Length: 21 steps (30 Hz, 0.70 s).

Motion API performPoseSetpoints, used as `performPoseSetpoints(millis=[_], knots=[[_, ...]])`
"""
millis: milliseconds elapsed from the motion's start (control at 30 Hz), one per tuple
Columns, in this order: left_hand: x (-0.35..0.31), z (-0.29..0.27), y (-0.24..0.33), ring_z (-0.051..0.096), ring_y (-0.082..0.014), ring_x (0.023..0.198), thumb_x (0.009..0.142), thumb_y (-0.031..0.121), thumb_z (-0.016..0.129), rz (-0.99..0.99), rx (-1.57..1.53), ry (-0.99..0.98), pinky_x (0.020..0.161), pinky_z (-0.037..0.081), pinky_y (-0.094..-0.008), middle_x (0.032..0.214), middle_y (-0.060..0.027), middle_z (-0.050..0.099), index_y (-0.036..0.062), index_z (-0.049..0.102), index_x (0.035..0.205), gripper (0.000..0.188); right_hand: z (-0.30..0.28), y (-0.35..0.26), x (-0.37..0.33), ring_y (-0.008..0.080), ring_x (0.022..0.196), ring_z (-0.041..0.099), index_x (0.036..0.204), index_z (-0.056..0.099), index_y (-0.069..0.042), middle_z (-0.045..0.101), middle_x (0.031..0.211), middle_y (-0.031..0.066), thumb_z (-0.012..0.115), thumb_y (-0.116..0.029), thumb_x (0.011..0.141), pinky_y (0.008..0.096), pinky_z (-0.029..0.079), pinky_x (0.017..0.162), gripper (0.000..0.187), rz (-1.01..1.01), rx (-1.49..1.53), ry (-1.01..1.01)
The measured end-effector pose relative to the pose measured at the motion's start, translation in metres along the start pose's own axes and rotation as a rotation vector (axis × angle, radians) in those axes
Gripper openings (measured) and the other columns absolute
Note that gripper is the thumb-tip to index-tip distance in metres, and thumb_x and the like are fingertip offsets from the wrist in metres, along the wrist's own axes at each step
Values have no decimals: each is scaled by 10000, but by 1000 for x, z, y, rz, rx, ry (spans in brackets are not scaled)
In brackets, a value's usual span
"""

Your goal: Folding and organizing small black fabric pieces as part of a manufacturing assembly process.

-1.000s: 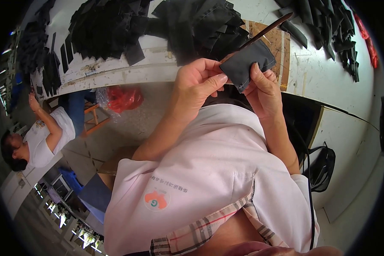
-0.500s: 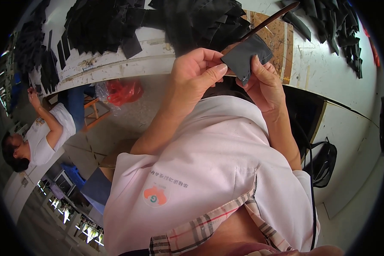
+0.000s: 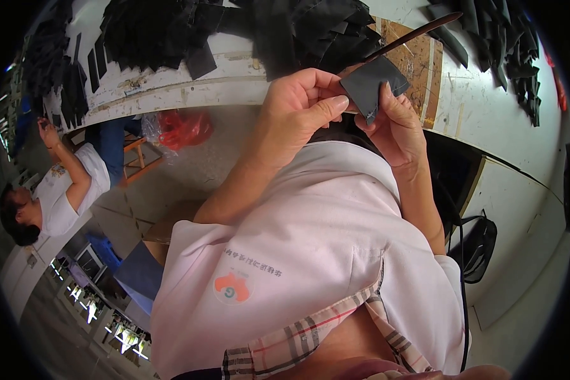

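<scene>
A small black fabric piece (image 3: 368,85) with a folded, stitched-looking edge is held up between my two hands, over the table's near edge. My left hand (image 3: 305,107) is closed at its left side, thumb in front and fingers partly hidden behind. On the lower right, my right hand (image 3: 398,130) pinches the piece with the thumb on top. A long, thin, dark brown tapered strip (image 3: 418,36), like a stick or blade, slants up right from behind the fabric. Its lower end is hidden, so I cannot tell whether my left fingers hold it too.
Heaps of black fabric pieces (image 3: 152,35) cover the white table (image 3: 228,88), with more pieces (image 3: 497,44) at the right. A worn brown board (image 3: 432,76) lies beyond my hands. At the left a co-worker (image 3: 76,177) sits near a red plastic bag (image 3: 185,128). A black bag (image 3: 481,247) hangs right.
The view has shifted slightly, and my hands with the fabric appear a little farther right and lower. Both grips look the same. The co-worker's raised hand has moved up slightly in the picture.
</scene>
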<state>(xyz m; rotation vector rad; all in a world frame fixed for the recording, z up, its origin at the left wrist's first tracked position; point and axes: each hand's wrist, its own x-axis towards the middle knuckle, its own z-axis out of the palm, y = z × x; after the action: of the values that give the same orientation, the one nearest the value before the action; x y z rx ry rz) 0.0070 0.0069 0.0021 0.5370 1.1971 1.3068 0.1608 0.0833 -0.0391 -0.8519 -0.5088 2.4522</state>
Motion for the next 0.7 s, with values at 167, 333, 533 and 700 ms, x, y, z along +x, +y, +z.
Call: performPoseSetpoints(millis=[167, 333, 533, 700], knots=[[1, 0, 2, 539, -78, 648, 776, 97, 575, -22, 8, -6, 585, 414, -195, 791, -90, 617, -16, 541, 951, 211, 8, 1, 0, 73, 597, 505, 893, 554, -53, 580, 749, 25, 551, -204, 822, 197, 417, 505, 167, -2, 28, 11], [1, -1, 1, 540, -78, 641, 773, 101, 577, -23, 6, -1, 579, 415, -194, 780, -83, 615, -16, 543, 942, 208, 3, 3, 1, 89, 639, 499, 969, 510, -50, 563, 789, 26, 536, -218, 829, 196, 388, 488, 220, 10, 2, 19], [0, -3, 2, 541, -78, 640, 762, 93, 575, 0, -8, -1, 569, 411, -189, 774, -75, 610, -15, 544, 940, 211, 5, 5, 4, 88, 632, 507, 937, 525, -51, 563, 762, 25, 539, -214, 829, 196, 388, 484, 196, 25, 6, -6], [1, -5, 3, 539, -66, 620, 757, 110, 586, -69, 34, 35, 551, 401, -179, 737, -47, 598, -9, 562, 898, 186, 9, 7, 3, 62, 564, 492, 849, 573, -55, 565, 685, 11, 571, -194, 812, 196, 424, 513, 144, 22, -49, 65]])
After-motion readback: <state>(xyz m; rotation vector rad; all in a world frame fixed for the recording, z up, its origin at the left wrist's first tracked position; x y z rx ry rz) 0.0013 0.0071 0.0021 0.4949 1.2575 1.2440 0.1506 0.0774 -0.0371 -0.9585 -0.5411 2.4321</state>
